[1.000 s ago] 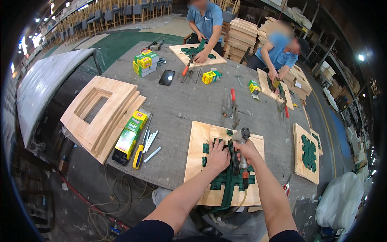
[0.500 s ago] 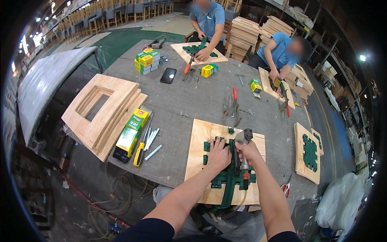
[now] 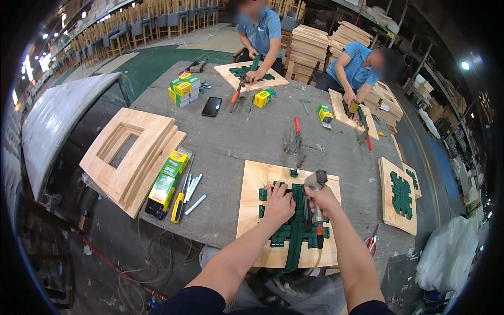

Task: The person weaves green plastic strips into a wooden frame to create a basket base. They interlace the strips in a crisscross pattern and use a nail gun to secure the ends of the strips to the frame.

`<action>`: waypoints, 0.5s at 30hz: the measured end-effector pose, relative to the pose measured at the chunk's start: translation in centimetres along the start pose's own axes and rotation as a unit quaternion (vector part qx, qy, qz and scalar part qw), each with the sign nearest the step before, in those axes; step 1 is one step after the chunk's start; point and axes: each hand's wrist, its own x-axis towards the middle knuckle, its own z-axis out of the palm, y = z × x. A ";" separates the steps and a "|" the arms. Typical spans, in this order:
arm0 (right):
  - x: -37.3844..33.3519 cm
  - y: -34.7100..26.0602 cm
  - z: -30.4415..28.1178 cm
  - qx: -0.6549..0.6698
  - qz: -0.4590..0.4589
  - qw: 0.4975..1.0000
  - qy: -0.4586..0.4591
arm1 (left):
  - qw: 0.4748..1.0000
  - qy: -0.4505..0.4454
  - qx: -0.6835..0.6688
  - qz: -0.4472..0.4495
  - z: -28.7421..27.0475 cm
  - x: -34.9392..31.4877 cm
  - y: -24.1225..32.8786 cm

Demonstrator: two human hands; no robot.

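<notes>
A person is fastening a green lattice piece onto a square plywood panel at a grey bench.

Low in the frame's centre, the left hand (image 3: 280, 203) is lying spread and pressing flat on the green fretwork (image 3: 294, 231), which is resting on the plywood panel (image 3: 252, 210). The right hand (image 3: 321, 198) is wrapping closed around a pneumatic nail gun (image 3: 315, 210), held upright over the fretwork. Keeping the left hand's pressure firm and its fingers away from the gun's nose seems wise. Left of centre, staple boxes (image 3: 167, 179) and stacked wooden frames (image 3: 128, 157) are lying; along the upper edge, two other people are working on similar panels.
</notes>
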 end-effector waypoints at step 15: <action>0.1 16.1 -20.4 0.263 0.137 0.954 0.053 | 0.913 -0.148 -0.356 -0.136 -8.7 -14.4 1.6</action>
